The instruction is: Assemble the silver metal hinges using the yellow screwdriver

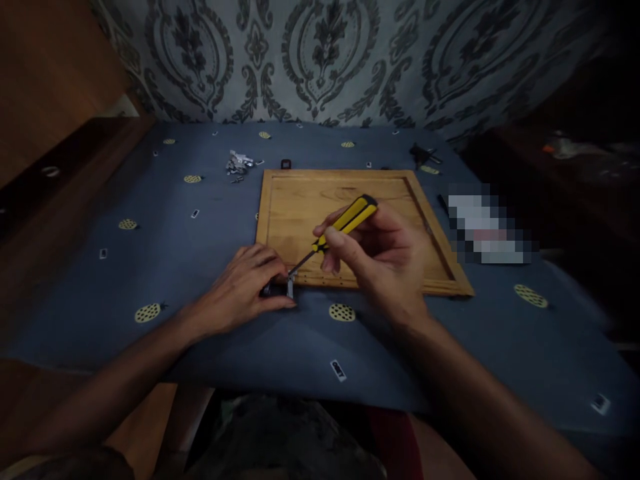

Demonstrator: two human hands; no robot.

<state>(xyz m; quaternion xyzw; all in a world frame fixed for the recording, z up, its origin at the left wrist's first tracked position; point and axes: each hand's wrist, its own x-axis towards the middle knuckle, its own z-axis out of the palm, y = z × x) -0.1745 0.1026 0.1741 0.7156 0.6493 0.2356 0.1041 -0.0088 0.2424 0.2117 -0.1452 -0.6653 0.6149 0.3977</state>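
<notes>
A yellow-and-black screwdriver (346, 223) is held in my right hand (393, 263), its shaft slanting down to the left. The tip meets a small metal hinge (291, 285) at the front left corner of a wooden framed panel (345, 200). My left hand (253, 283) grips this hinge between thumb and fingers, which cover part of it. The panel lies flat, with small dark holes along its front edge. Whether a screw sits under the tip cannot be made out.
Beyond the panel, a pile of small metal parts (240, 162) lies at the back left. A small dark square piece (285, 164) and a black object (424, 155) are behind it. A blurred-out item (485, 227) lies to the right on the blue patterned cloth (200, 200).
</notes>
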